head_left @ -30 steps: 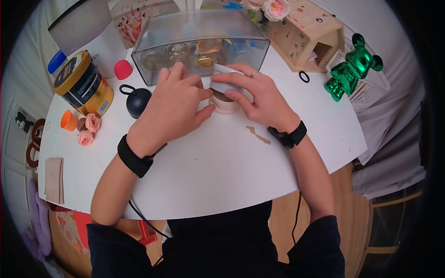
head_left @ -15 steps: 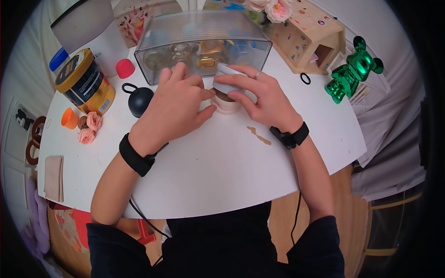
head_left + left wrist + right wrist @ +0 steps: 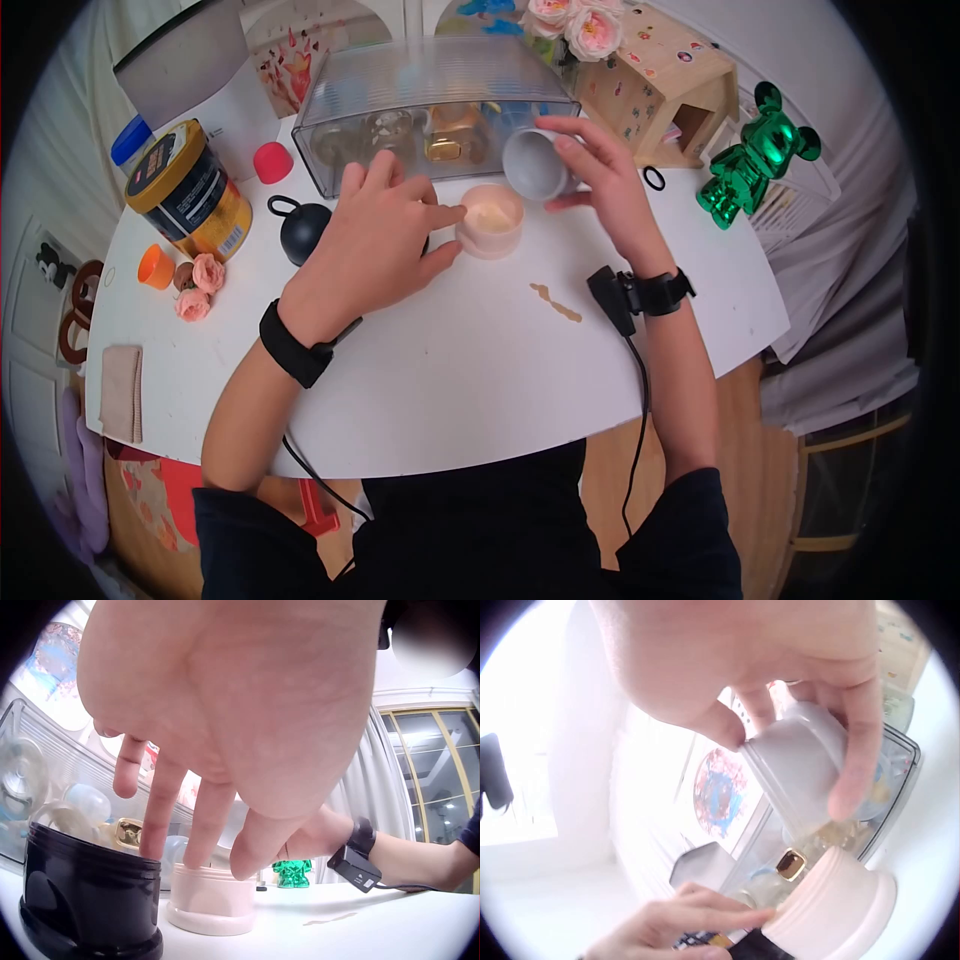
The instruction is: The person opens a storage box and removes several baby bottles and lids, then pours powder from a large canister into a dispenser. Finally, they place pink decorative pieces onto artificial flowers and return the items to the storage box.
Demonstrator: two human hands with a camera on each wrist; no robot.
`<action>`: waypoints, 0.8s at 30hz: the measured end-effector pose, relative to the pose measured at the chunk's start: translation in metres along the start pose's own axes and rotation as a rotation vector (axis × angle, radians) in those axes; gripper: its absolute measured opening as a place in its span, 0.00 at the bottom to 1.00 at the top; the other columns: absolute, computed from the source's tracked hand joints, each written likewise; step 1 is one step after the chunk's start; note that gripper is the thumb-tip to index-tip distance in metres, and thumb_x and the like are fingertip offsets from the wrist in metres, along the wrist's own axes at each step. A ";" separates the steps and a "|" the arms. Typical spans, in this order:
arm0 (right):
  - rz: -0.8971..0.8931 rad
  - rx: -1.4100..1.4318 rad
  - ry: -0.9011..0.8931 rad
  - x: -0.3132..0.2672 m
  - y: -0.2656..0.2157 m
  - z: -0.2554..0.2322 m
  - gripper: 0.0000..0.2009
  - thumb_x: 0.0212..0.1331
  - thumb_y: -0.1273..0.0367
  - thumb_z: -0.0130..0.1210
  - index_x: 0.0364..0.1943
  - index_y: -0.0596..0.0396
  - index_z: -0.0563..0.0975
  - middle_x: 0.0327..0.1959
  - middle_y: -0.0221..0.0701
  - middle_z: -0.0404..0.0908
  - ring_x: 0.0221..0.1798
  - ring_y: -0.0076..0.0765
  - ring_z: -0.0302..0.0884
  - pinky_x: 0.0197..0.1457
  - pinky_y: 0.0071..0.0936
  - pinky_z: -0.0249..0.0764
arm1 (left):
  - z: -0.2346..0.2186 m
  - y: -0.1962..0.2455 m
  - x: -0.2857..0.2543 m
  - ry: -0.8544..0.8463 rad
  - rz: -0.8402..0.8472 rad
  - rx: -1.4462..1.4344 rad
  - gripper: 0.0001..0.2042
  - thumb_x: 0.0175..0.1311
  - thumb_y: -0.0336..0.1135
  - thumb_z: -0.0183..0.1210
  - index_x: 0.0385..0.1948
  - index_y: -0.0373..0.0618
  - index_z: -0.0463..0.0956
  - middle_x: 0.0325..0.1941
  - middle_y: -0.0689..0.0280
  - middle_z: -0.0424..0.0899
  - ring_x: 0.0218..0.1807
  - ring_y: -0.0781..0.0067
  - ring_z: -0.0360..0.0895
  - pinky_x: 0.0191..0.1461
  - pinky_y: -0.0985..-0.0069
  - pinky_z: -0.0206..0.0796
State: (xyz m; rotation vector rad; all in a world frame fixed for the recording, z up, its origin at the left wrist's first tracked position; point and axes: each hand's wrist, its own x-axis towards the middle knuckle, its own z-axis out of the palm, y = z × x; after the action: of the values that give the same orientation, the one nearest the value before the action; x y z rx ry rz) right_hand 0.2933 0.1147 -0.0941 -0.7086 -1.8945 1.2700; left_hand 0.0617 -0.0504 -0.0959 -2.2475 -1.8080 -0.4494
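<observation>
My right hand [image 3: 612, 185] grips a small grey cup [image 3: 528, 180] tipped on its side, its mouth facing me just right of a pale pink container [image 3: 490, 243]. The pink container stands upright on the table, and a pale yellowish patch shows inside it. My left hand [image 3: 375, 240] spreads its fingers over the near-left side, a fingertip at the pink rim. Beneath that hand stands a black container [image 3: 90, 889], mostly hidden in the head view but plain in the left wrist view, left of the pink one [image 3: 214, 900].
Behind stands a clear lidded box [image 3: 440, 70] holding several items. Leftward are a black round thing with a loop [image 3: 300, 235], a gold-lidded tub [image 3: 190, 190], an orange cup [image 3: 155, 266] and pink flowers [image 3: 205, 275]. A shiny green bear figure [image 3: 757, 160] stands right; a tan streak [image 3: 555, 303] marks the tabletop.
My right hand has lifted the grey cup off the pink container, moved it right and turned its mouth toward me, uncovering the pink container's inside. The left hand has stayed nearly still.
</observation>
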 end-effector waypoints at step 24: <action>0.253 -0.613 0.152 0.005 0.019 -0.027 0.22 0.74 0.50 0.58 0.59 0.50 0.88 0.44 0.38 0.92 0.54 0.46 0.86 0.54 0.48 0.85 | -0.012 -0.004 0.000 0.039 -0.025 0.019 0.18 0.67 0.43 0.74 0.57 0.54 0.93 0.51 0.66 0.87 0.63 0.55 0.72 0.65 0.58 0.60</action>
State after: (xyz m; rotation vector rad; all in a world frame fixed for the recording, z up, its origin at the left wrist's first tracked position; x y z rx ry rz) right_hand 0.3131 0.1400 -0.1040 -1.3528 -2.1220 0.7310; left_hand 0.0569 -0.0534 -0.0850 -2.1903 -1.8155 -0.4749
